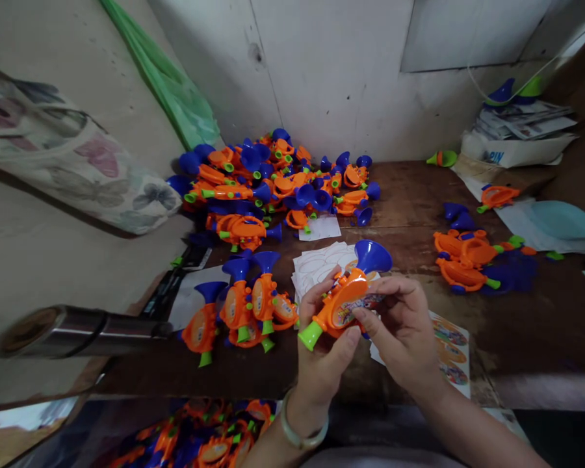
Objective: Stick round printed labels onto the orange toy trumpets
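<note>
Two hands, the left hand and the right hand, share one orange toy trumpet. At least four more trumpets cluster toward the tabletop's left edge, three of them bell-up. The heap at the far left corner holds too many to count. Toward the right edge lie about three orange bodies, one separate trumpet and two loose blue bells. One stack of sticker sheets sits mid-table.

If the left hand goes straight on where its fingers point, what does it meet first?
Probably the stack of white sheets just beyond the left hand, which holds an orange toy trumpet; depth is unclear.
</note>
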The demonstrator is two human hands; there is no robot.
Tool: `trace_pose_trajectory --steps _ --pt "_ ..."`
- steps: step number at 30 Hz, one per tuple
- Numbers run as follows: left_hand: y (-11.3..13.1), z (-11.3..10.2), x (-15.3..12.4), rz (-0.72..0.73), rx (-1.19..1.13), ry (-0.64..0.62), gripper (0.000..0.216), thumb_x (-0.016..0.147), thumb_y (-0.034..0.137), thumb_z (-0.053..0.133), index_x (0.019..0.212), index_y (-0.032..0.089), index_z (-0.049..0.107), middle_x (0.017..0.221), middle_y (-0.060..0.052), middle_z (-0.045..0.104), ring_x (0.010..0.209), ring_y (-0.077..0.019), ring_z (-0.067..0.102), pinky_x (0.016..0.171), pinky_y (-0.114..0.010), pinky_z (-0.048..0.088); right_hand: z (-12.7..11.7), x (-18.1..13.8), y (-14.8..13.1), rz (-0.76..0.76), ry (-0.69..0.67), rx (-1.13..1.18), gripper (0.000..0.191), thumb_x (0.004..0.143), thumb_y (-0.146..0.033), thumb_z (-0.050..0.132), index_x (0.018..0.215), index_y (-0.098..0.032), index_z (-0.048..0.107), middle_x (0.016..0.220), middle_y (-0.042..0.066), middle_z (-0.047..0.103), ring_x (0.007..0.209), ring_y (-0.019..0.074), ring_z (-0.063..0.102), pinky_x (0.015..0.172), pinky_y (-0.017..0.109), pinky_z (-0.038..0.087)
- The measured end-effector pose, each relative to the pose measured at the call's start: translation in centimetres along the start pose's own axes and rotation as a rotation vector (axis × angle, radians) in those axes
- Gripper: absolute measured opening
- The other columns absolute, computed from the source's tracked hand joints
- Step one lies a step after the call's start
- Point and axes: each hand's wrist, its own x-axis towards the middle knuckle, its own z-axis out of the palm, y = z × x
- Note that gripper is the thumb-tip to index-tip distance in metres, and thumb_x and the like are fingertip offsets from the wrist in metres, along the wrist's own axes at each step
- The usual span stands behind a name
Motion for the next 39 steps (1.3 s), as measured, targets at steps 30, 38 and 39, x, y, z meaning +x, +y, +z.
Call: trace_pose_trajectory --steps 30,38,39 --pt "0.6 0.8 -0.5 0.244 0.195 0.021 0.033 0.105 0.027 0.074 0.137 0.034 0.071 0.159 -0.008 0.067 0.150 -0.0303 0.063 0.123 -0.046 0.056 -0.5 1.1 -0.2 -0.251 0.031 -0.485 0.017 0.097 -0.013 0.071 0.100 -0.029 0.066 0.093 0.000 0.069 0.097 0.0222 0.063 0.087 0.038 0.055" --pt "0.6 1.0 -0.8 0.198 0.192 0.059 0.031 0.104 0.029 0.075 0.135 0.034 0.072 0.159 -0.008 0.067 0.151 -0.0337 0.062 0.124 -0.052 0.055 -0.5 1.2 -0.1 -0.182 -0.006 -0.482 0.013 0.099 -0.017 0.070 0.099 -0.029 0.064 0.093 0.001 0.069 0.093 0.0234 0.065 0.086 0.041 0.058" --pt "0.5 0.8 -0.8 0.184 0.185 0.068 0.031 0.104 0.029 0.075 0.134 0.034 0.072 0.160 -0.009 0.067 0.152 -0.0344 0.062 0.124 -0.053 0.054 -0.6 1.3 0.1 -0.181 -0.013 -0.507 0.011 0.100 -0.020 0.070 0.099 -0.030 0.065 0.094 0.002 0.069 0.095 0.0246 0.066 0.088 0.043 0.059"
